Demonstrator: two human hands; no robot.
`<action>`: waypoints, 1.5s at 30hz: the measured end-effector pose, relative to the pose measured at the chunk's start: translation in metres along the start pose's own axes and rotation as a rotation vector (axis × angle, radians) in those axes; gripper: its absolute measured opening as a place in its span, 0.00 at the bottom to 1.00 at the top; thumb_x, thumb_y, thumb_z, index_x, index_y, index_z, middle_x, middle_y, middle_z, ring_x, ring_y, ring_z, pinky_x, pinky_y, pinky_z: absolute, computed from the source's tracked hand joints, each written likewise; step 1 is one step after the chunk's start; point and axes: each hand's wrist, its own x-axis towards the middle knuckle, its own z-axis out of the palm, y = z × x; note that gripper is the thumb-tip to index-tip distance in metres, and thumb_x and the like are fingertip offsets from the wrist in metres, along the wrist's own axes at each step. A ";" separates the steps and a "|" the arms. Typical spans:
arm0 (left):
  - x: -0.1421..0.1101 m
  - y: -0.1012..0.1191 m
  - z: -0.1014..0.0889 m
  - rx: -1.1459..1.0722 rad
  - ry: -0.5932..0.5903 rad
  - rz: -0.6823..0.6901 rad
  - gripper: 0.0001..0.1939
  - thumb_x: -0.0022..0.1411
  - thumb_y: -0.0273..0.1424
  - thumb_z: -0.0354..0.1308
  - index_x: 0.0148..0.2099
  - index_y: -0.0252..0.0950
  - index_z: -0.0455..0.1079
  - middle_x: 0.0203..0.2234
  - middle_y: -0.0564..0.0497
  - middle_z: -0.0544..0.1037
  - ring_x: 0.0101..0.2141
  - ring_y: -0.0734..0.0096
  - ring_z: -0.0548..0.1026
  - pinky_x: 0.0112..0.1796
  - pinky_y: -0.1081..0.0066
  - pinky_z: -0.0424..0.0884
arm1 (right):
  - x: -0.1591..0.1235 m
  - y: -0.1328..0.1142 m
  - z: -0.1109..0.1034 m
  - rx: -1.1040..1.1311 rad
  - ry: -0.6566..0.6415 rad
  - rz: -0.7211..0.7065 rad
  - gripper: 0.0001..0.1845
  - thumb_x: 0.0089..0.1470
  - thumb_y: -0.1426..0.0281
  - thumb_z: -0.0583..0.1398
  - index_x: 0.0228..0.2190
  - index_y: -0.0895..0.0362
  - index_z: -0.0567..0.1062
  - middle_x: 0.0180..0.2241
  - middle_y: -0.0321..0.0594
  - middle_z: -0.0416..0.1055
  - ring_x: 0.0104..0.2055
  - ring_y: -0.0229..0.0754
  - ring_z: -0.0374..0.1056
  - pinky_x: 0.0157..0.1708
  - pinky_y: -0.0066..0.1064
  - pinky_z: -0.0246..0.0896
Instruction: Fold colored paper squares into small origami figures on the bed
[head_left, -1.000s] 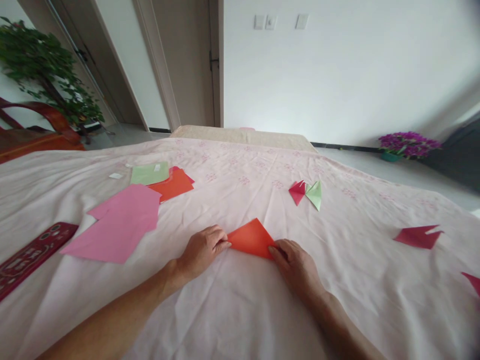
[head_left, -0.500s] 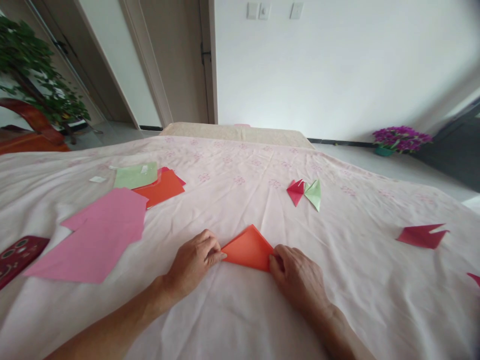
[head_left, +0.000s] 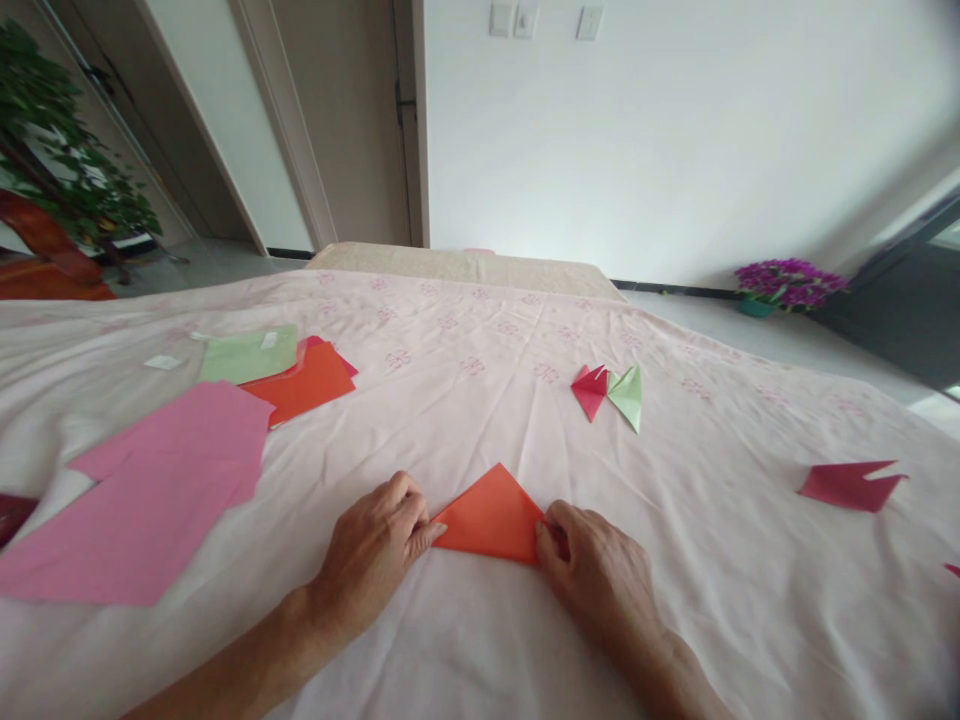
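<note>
An orange paper folded into a triangle (head_left: 491, 515) lies flat on the pink cloth (head_left: 480, 650) in front of me. My left hand (head_left: 371, 550) has its fingers curled and pinches the triangle's left corner. My right hand (head_left: 592, 570) is closed on the right corner, fingertips pressing it down. Both forearms reach in from the bottom edge.
Pink sheets (head_left: 150, 490), an orange sheet (head_left: 304, 385) and a light green sheet (head_left: 247, 355) lie at the left. A folded red piece (head_left: 591, 388) and green piece (head_left: 628, 395) sit beyond the hands. A dark red folded piece (head_left: 851, 485) lies at the right. A dark red object (head_left: 11, 515) shows at the left edge.
The view has shifted, so everything sits lower and further left in the frame. Both hands stay on the orange triangle's corners, fingers a little more curled.
</note>
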 end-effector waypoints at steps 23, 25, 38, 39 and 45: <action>0.002 0.008 -0.002 0.121 -0.047 -0.029 0.08 0.65 0.30 0.53 0.32 0.37 0.64 0.32 0.53 0.69 0.31 0.70 0.71 0.34 0.69 0.64 | 0.002 -0.001 0.000 0.010 -0.019 0.057 0.09 0.58 0.67 0.54 0.26 0.53 0.67 0.25 0.34 0.71 0.28 0.40 0.66 0.27 0.30 0.41; 0.002 0.008 -0.003 0.132 -0.050 -0.030 0.08 0.65 0.30 0.53 0.32 0.37 0.64 0.32 0.53 0.69 0.32 0.70 0.71 0.34 0.69 0.64 | 0.003 -0.001 0.000 0.005 -0.016 0.057 0.09 0.58 0.67 0.54 0.26 0.53 0.68 0.25 0.34 0.71 0.28 0.40 0.66 0.27 0.30 0.41; 0.002 0.009 -0.004 0.184 -0.061 -0.033 0.07 0.65 0.30 0.53 0.33 0.37 0.66 0.32 0.52 0.70 0.31 0.69 0.72 0.33 0.69 0.64 | 0.002 -0.001 0.001 -0.002 -0.013 0.061 0.09 0.58 0.66 0.54 0.26 0.53 0.67 0.24 0.33 0.71 0.28 0.40 0.66 0.27 0.30 0.40; 0.002 0.009 -0.004 0.187 -0.063 -0.034 0.07 0.65 0.30 0.53 0.33 0.37 0.66 0.32 0.52 0.70 0.31 0.69 0.72 0.33 0.69 0.64 | 0.002 -0.001 0.001 -0.003 -0.010 0.059 0.09 0.58 0.66 0.54 0.26 0.53 0.67 0.24 0.33 0.71 0.28 0.40 0.66 0.27 0.30 0.40; 0.004 0.010 -0.005 0.207 -0.053 -0.032 0.07 0.64 0.31 0.54 0.32 0.37 0.67 0.32 0.53 0.70 0.31 0.70 0.71 0.33 0.69 0.63 | 0.003 -0.001 0.001 -0.014 0.001 0.046 0.09 0.58 0.66 0.55 0.26 0.53 0.68 0.25 0.33 0.71 0.28 0.39 0.66 0.27 0.30 0.40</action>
